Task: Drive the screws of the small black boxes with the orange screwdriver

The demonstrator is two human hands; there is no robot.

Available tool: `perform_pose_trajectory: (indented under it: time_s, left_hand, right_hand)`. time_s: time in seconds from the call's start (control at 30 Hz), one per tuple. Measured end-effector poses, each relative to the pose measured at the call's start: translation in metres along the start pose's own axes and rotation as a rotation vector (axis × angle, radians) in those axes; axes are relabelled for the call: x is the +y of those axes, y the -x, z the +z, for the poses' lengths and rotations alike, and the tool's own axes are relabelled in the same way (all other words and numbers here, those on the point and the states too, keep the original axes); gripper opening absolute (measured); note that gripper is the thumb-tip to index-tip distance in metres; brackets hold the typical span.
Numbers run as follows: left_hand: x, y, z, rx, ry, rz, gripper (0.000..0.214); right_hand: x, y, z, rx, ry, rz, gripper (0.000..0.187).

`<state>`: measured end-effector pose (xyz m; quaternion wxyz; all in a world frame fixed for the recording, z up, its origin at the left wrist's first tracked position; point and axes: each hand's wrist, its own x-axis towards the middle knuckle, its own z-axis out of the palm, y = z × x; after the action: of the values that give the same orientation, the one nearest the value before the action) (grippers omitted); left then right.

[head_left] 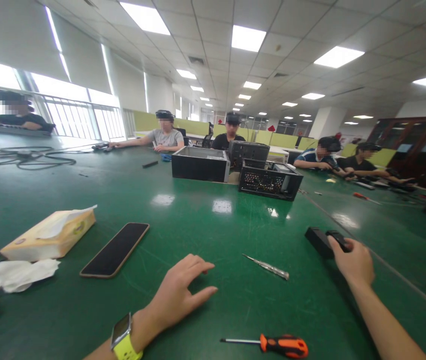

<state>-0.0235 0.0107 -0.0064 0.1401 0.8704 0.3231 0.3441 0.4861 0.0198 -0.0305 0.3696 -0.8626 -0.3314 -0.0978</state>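
Note:
My left hand [182, 287], wearing a watch with a yellow-green strap [125, 337], is over the green table with thumb and fingers apart and nothing in it. Off to the right, my right hand [355, 262] has its fingers closed on a small black part [337, 240], whose kind I cannot make out. Right beside it is a black block [318, 242]; whether the two are joined is unclear. Between my hands lies a thin screwdriver with a clear handle [267, 266]. Closer to me is an orange and black screwdriver [282, 345], its shaft pointing left.
A phone [115, 250], a tissue pack [53, 232] and crumpled tissues [23, 275] lie on the left. Farther back stand computer cases [201, 165] and an open black case frame [269, 180]. Cables [28, 157] sprawl at the far left. Several people sit around the table.

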Motion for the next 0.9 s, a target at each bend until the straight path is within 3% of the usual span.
perform_pose_trajectory:
  time_s: [0.13, 0.23, 0.33, 0.47, 0.53, 0.6, 0.7, 0.8, 0.9]
  left_hand:
    - [-0.001, 0.0, 0.001, 0.004, 0.006, 0.01, 0.029]
    - [-0.001, 0.0, 0.002, -0.007, 0.013, 0.006, 0.029]
    - [0.0, 0.0, 0.001, -0.018, 0.016, -0.009, 0.029]
    - [0.0, 0.0, 0.0, -0.023, 0.009, -0.015, 0.028]
    - [0.001, 0.0, 0.0, -0.024, 0.006, -0.013, 0.028]
    - [0.001, 0.001, 0.0, -0.017, 0.006, 0.0, 0.029]
    - [0.002, 0.001, 0.001, 0.01, -0.002, 0.03, 0.039]
    - [0.003, 0.002, 0.001, 0.037, -0.045, 0.038, 0.058]
    - [0.004, 0.001, 0.002, 0.016, -0.087, 0.035, 0.077]
  right_hand:
    - [0.02, -0.011, -0.009, 0.102, 0.014, 0.053, 0.069]
    - [0.037, -0.018, -0.008, 0.044, -0.022, 0.09, 0.07]
    - [0.043, -0.02, -0.006, 0.002, -0.096, 0.143, 0.056]
    - [0.028, -0.016, -0.012, 0.139, -0.217, 0.199, 0.066]
    - [0.011, -0.008, -0.016, 0.19, -0.314, 0.165, 0.075]
    - [-0.013, 0.008, -0.019, 0.163, -0.436, 0.086, 0.078]
    - [-0.057, 0.052, -0.021, -0.071, -0.623, -0.113, 0.07]
    - [-0.098, 0.113, -0.029, -0.636, -0.772, -0.414, 0.055]
    - [-0.124, 0.166, -0.038, -0.955, -0.702, -0.629, 0.044]
